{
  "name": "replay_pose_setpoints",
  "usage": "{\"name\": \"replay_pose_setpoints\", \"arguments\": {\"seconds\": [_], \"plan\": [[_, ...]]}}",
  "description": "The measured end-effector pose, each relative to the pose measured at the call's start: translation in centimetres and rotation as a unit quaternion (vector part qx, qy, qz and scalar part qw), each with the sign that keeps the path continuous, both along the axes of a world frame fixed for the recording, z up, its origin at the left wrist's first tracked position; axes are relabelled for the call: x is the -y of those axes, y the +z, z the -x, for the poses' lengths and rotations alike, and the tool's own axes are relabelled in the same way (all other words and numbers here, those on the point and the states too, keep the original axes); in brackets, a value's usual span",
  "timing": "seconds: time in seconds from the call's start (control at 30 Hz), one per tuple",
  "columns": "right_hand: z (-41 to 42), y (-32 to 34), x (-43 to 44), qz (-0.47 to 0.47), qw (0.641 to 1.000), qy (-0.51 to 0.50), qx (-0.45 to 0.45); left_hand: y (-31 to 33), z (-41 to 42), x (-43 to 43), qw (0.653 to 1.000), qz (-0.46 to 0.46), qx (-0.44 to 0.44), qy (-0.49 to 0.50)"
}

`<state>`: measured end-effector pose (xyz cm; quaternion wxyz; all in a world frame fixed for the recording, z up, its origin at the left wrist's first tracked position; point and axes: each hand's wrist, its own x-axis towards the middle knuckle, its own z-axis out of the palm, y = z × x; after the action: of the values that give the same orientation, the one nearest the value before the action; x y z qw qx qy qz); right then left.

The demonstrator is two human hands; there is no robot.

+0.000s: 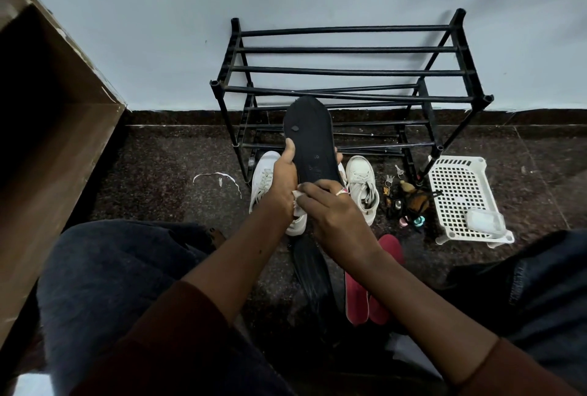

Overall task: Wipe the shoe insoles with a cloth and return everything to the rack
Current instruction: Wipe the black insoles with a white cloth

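A person sits on a dark stone floor, seen from above, both arms reaching forward. The left hand (284, 173) grips a black insole (313, 138) by its edges, thumb on the near side and fingers curled round the far side, holding it upright with the toe pointing to twelve o'clock. The right hand (330, 214), fingers close together and curled over a small white cloth (297, 205), pins it against the insole's heel end at six o'clock.

Beyond the hands, at twelve o'clock, a black rack (346, 71) stands against the wall, its bars bare. Two white sneakers (362, 186) sit on the floor just in front of it, one on each side of the insole. Red insoles (359, 294) lie at five o'clock, near the right forearm. A white basket (457, 192) rests at three o'clock, with keys (392, 173) and trinkets between it and the sneakers.

The wiping step appears to be in hand. Next, the cloth likely needs to travel up toward the toe while the left hand keeps the insole steady; the sneakers and red insoles are not yet back on the rack.
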<state>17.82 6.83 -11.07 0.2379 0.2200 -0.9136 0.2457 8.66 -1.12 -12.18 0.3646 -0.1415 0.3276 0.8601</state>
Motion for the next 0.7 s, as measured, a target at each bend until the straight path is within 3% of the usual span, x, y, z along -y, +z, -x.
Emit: {"name": "replay_pose_setpoints", "arguments": {"seconds": [0.2, 0.3, 0.5, 0.7], "plan": [[-2.3, -1.4, -2.0, -0.023, 1.000, 0.006, 0.014, 0.4, -0.2, -0.1, 0.996, 0.084, -0.009, 0.017], [-2.5, -1.3, -2.4, 0.029, 0.996, -0.083, -0.002, 0.6, -0.3, -0.1, 0.996, 0.072, -0.027, 0.032], [1.0, 0.1, -3.1, 0.098, 0.971, -0.213, 0.052, 1.1, -0.6, -0.3, 0.997, 0.039, -0.056, 0.033], [3.9, 1.6, -3.7, 0.200, 0.946, -0.241, 0.088, 1.5, -0.6, -0.6, 0.990, 0.124, -0.054, 0.033]]}}
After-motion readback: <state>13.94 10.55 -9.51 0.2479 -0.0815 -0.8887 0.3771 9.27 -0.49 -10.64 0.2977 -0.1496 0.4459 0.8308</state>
